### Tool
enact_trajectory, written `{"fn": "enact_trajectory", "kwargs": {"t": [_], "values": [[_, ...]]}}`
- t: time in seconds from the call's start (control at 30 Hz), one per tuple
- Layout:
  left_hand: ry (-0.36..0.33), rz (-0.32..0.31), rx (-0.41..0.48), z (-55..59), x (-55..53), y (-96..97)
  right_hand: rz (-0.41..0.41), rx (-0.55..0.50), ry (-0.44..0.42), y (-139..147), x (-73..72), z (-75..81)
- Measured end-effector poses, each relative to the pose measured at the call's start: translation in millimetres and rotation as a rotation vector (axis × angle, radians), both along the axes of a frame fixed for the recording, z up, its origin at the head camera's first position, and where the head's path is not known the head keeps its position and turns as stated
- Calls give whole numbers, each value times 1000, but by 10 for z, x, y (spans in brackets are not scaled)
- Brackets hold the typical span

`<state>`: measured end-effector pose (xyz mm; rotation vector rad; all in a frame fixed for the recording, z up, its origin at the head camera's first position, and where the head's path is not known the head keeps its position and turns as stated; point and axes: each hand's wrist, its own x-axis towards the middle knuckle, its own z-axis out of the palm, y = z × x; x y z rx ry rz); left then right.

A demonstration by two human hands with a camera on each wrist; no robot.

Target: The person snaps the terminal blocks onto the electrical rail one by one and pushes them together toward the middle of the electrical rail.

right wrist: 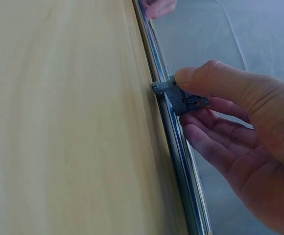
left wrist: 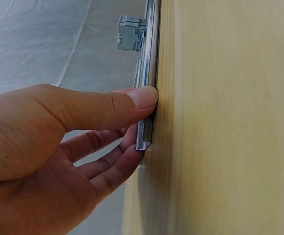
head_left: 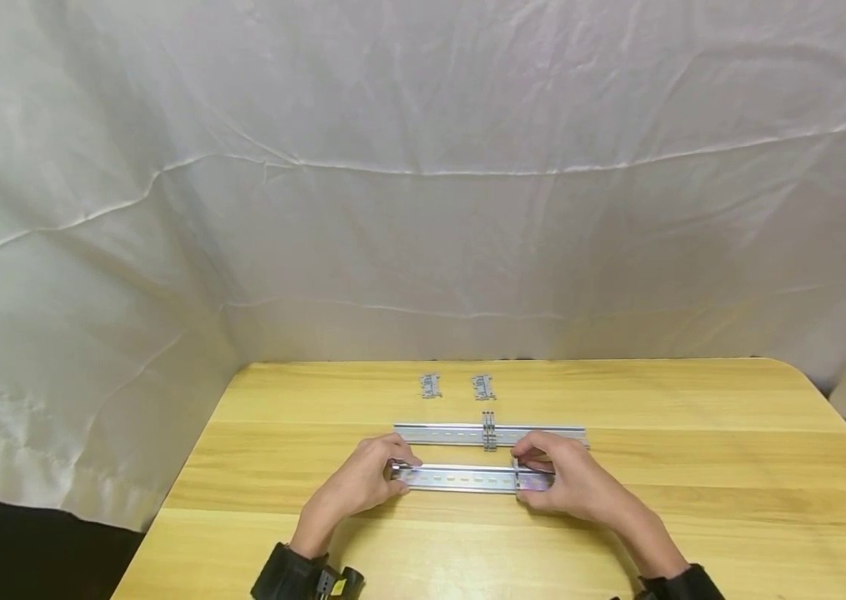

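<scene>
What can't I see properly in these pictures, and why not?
Near rail: the right hand hides its right end in the head view; the bottom edge cuts it off in the right wrist view.
Held grey block: partly covered by that hand in the right wrist view.
Left loose block and right loose block: too small in the head view for fine details.

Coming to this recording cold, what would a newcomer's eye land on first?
First, the near metal rail: the left hand grips its left end while the right hand holds a gray block against it, toward the right. Just beyond lies the far rail, with a cluster of blocks near its middle. Two loose gray pieces lie farther back on the wooden table.
</scene>
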<state>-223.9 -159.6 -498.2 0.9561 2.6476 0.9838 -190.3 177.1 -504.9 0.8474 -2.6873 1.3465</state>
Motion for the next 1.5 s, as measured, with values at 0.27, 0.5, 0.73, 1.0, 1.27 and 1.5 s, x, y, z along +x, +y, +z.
{"fn": "enact_trajectory", "kwargs": {"t": [0.27, 0.5, 0.73, 1.0, 1.27, 1.5], "values": [[12, 1, -5, 11, 1, -4, 9, -33, 1, -140, -10, -22], [13, 6, -12, 12, 5, -8, -3, -16, 2, -227, -23, -44], [16, 10, -12, 11, 0, 2, 6, -32, -2, -274, -9, -42], [4, 7, -2, 1, 0, -11, -12, -2, 16, -346, -4, -35], [25, 1, 11, -5, -14, -9, -20, 9, 58, -345, -10, -52], [22, 7, 7, -12, -10, -11, -18, 17, 57, -310, 7, -14]]}}
